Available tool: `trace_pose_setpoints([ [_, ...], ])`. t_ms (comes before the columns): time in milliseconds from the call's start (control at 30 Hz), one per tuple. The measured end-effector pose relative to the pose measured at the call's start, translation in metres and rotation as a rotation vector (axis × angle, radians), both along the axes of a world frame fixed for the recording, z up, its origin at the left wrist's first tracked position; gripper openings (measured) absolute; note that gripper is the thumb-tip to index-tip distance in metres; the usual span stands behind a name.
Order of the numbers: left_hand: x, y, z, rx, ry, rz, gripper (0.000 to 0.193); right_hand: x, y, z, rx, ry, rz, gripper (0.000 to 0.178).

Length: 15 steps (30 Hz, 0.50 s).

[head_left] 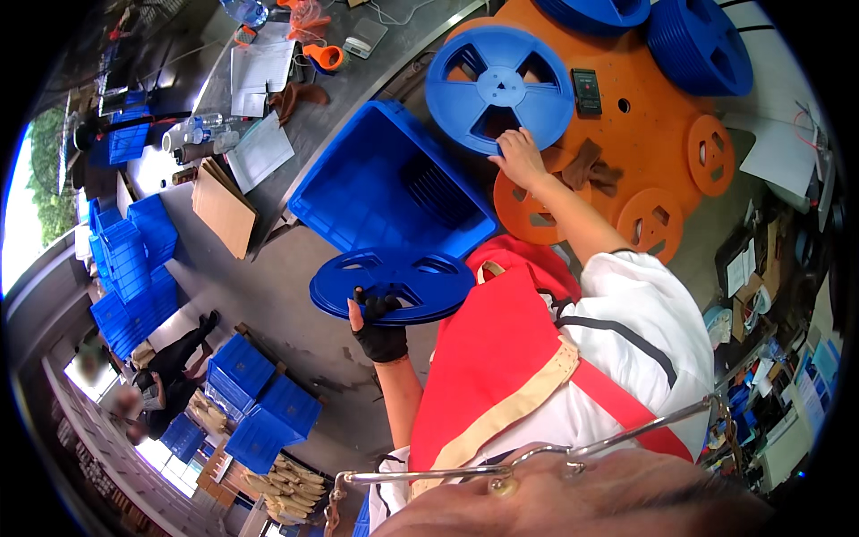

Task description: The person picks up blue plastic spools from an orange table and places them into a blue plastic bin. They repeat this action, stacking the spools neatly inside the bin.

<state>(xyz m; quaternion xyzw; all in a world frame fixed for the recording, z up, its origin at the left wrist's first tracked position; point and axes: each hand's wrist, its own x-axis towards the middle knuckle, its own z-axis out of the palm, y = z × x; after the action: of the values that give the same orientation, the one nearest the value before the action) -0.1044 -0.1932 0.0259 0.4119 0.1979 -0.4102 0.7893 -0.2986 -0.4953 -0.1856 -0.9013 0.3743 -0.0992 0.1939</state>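
My left hand, in a black glove that leaves fingertips bare, grips a small stack of dark blue plastic reels by its near side. They are held low, in front of a red apron. My bare right hand has its fingers closed on the near rim of a lighter blue reel with three openings, over an orange round table. Between the two hands is a deep blue bin, with dark blue reels standing inside against its right wall.
Orange reels lie around the table's edge, near a brown glove and a black handheld device. Stacks of blue reels stand at its far side. A grey workbench runs left. Blue crates and another person are farther left.
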Motion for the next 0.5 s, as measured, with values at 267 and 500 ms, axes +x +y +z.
trace_pose_setpoints([
  [267,-0.001,-0.024,-0.008,-0.077,-0.064,-0.199,0.042,-0.022,0.01,0.118,1.047,-1.371,-0.682,0.047],
  [500,0.003,-0.033,-0.005,-0.171,-0.013,-0.313,0.053,-0.039,0.015,0.126,1.521,-1.543,-0.937,0.054],
])
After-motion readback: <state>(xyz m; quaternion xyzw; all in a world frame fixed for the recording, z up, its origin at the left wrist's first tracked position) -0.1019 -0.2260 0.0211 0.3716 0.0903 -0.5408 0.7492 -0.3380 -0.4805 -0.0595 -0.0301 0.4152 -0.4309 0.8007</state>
